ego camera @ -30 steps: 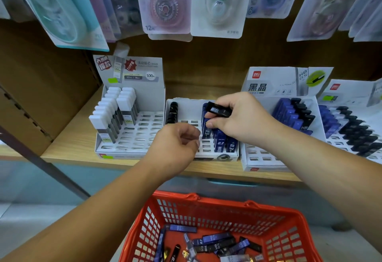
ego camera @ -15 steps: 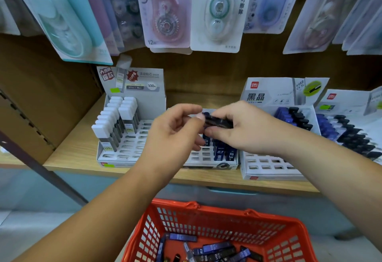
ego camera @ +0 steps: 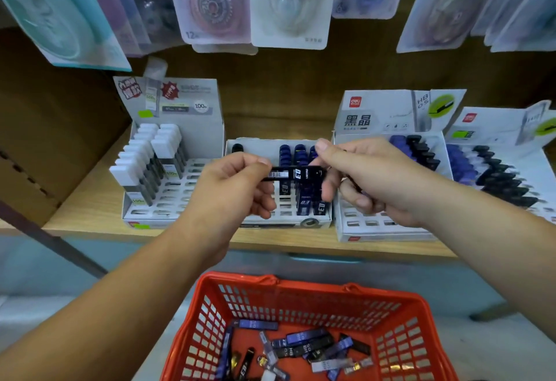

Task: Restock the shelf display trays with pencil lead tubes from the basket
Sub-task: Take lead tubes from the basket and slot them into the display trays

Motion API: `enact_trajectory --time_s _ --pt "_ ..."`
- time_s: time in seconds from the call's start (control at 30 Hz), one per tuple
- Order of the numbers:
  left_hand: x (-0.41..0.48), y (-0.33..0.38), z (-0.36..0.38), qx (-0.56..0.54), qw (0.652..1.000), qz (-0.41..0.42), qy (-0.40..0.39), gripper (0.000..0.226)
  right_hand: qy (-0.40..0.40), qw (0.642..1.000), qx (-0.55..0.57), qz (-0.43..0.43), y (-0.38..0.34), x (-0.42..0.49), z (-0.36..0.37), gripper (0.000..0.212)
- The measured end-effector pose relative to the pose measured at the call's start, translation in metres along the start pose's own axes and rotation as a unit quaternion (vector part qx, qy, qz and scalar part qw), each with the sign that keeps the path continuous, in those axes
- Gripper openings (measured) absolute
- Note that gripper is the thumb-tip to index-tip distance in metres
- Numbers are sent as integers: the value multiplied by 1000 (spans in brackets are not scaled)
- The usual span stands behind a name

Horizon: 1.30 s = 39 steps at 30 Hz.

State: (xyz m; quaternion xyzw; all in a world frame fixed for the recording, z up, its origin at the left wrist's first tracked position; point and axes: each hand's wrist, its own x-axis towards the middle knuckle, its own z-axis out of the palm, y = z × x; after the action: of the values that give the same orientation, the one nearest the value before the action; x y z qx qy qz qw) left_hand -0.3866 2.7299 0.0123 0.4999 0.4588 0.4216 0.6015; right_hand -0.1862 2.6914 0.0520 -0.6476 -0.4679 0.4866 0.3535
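Black plastic with white print, the pencil lead tube (ego camera: 293, 174) lies level in the air between both hands. The left hand (ego camera: 231, 183) pinches its barcode end between thumb and forefinger. The right hand (ego camera: 365, 177) curls its thumb and fingers round the other end, with its lower fingers folded towards the palm; whether they hide anything more I cannot tell.

The tube hangs just above the middle display tray (ego camera: 282, 222), in front of the blue tubes (ego camera: 304, 200) that stand in its right-hand slots. A lone black tube (ego camera: 237, 148) stands at the tray's back left corner. Beside it on the left is a tray (ego camera: 168, 215) holding white-capped tubes (ego camera: 144, 164) in two rows. On the right a third tray (ego camera: 388, 231) holds blue and black tubes at its back, and a fourth tray (ego camera: 511, 170) sits at the far right. All four rest on the wooden shelf (ego camera: 90, 212).

Above hang blister packs of correction tape (ego camera: 288, 1). Below the arms stands the red basket (ego camera: 301, 289), with loose tubes (ego camera: 304, 346) scattered on its floor
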Motion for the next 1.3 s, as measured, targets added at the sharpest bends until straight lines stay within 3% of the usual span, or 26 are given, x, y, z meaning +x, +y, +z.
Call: enact_trajectory --time_s 0.17,0.3,0.4,0.5,0.6,0.67,0.73,0.8,0.87,1.07,1.17,1.23,1.3 --pt "1 -2 -1 -35 999 -8 -5 15 -25 996 80 26 8 3 -6 45" --pt "2 -6 0 -15 1000 -12 -6 18 -43 993 111 6 14 8 -8 18" --pt "5 -7 2 -11 1000 -11 -5 16 -36 991 130 2 10 20 -8 19" --pt "2 -9 2 74 996 53 -11 9 -16 991 134 2 6 29 -4 18" --pt "1 -15 -1 213 969 123 -11 25 -9 992 125 6 6 29 -1 17" --pt "2 -15 -4 279 946 166 1 26 -22 990 136 16 5 28 -1 23" --pt "5 -14 -6 359 903 237 9 24 -50 982 176 41 1 26 -4 45" --pt "7 -12 -5 379 888 259 14 21 -77 967 232 67 -3 26 -9 67" --pt "7 -11 -3 354 904 238 17 14 -93 955 270 74 -5 27 -14 70" --pt "8 -5 -1 213 970 110 -33 7 -129 958 253 45 -9 31 -5 40" --pt "4 2 -6 146 986 66 -50 28 -125 971 200 27 -8 27 4 26" --pt "1 9 -15 132 988 54 -61 49 -127 977 172 15 -9 23 8 25" --pt "-3 15 -24 130 989 41 -62 55 -127 980 153 23 -8 20 12 27"
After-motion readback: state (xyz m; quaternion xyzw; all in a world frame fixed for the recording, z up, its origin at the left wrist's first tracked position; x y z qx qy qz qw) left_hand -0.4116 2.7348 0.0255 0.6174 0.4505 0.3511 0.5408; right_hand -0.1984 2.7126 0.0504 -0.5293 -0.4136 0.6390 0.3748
